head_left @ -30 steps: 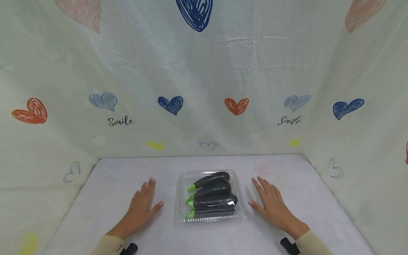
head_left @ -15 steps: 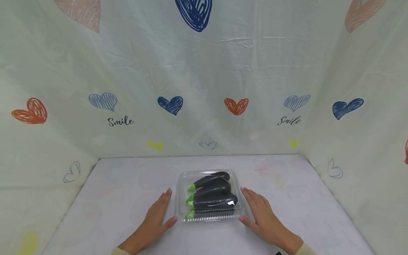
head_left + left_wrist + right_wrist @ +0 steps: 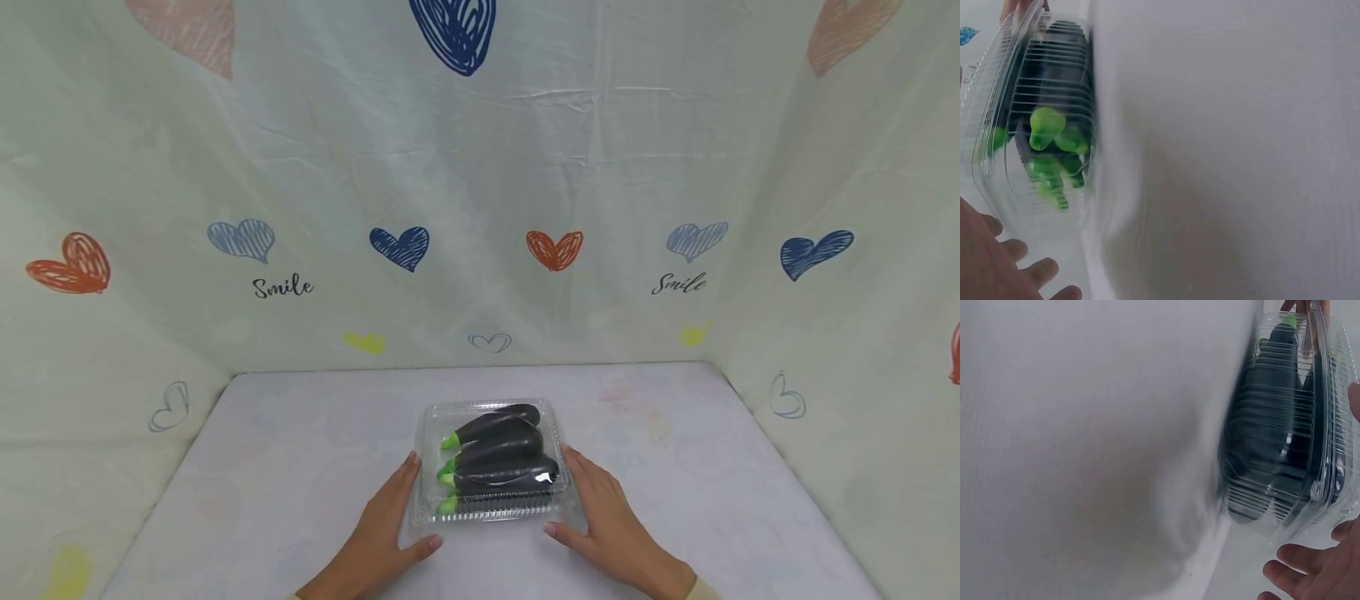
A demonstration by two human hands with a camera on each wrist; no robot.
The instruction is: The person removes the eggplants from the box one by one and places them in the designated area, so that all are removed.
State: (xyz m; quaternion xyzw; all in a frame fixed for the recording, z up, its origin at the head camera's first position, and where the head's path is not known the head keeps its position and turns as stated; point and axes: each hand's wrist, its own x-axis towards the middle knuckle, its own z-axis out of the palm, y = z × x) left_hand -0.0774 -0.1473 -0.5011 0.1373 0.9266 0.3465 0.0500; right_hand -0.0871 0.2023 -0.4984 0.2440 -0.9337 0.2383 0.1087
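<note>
A clear plastic clamshell box with its lid down lies on the white table in the head view. Inside it are several dark purple eggplants whose green stem ends point left. Along the box's left side is my left hand, fingers extended and fingertips at its edge. On the opposite side, my right hand holds its straight fingers beside the wall, thumb spread in front. Spread fingers of the left hand appear below the box in the left wrist view. Whether either hand touches the box, I cannot tell.
The table is covered in white cloth. Behind it and at both sides hangs a pale curtain printed with hearts and the word Smile.
Both hands have come inward from either side of the clamshell box, ending close to its sides and a little nearer the front. The box has stayed in place.
</note>
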